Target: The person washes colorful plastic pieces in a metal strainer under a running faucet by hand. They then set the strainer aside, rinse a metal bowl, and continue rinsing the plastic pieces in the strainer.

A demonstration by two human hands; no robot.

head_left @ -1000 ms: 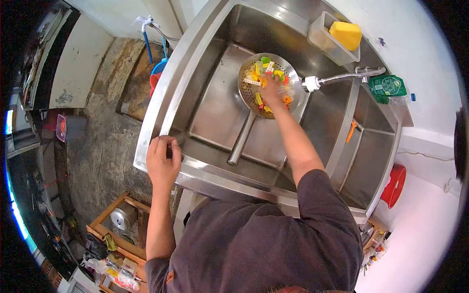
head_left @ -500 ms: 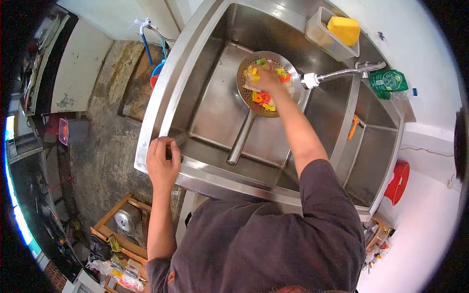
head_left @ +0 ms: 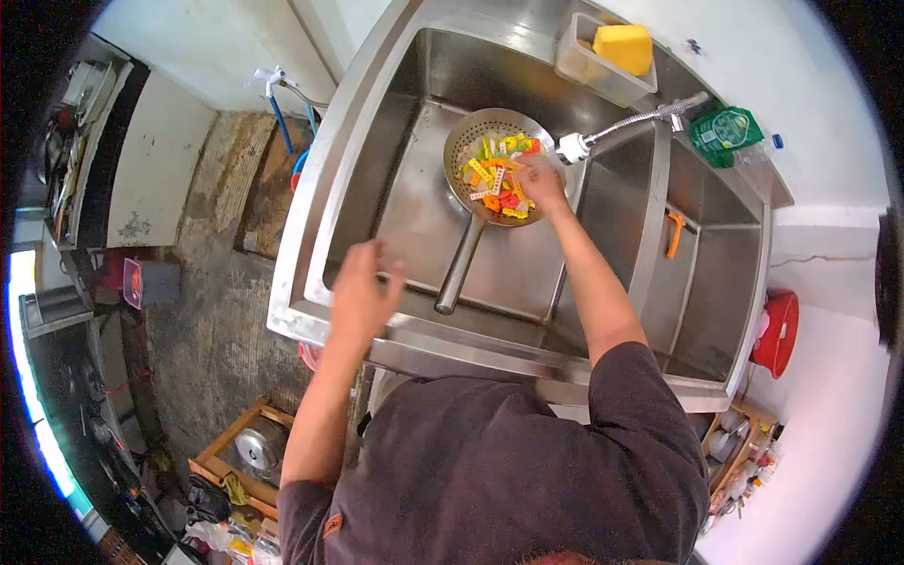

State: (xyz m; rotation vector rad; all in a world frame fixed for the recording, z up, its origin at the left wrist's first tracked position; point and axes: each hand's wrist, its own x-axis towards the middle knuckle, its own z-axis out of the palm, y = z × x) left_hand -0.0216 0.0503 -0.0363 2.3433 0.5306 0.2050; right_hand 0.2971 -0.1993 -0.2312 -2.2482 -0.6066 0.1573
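The left hand (head_left: 365,287) hangs in the air just above the front rim of the steel sink (head_left: 452,344), palm down and fingers spread, holding nothing. Just beyond it and slightly to its right lies the free end of the strainer's handle (head_left: 460,268). The long axis of the handle runs away from the person, from that near end up to the bowl, so this hand is much the nearer one to the grip, though not touching it.

The strainer (head_left: 468,141) rests on the floor of the left basin. Its bowl holds a heap of small coloured plastic pieces (head_left: 492,174). The right hand (head_left: 541,179) reaches in at the bowl's right edge with its fingers down on the pieces. Whether it grips any cannot be told. The tap (head_left: 572,148) ends just beside that hand, over the rim of the bowl.

Farther back, a yellow sponge (head_left: 621,47) sits in a clear tub (head_left: 576,66) on the ledge, and a green pouch (head_left: 723,132) lies to the right.
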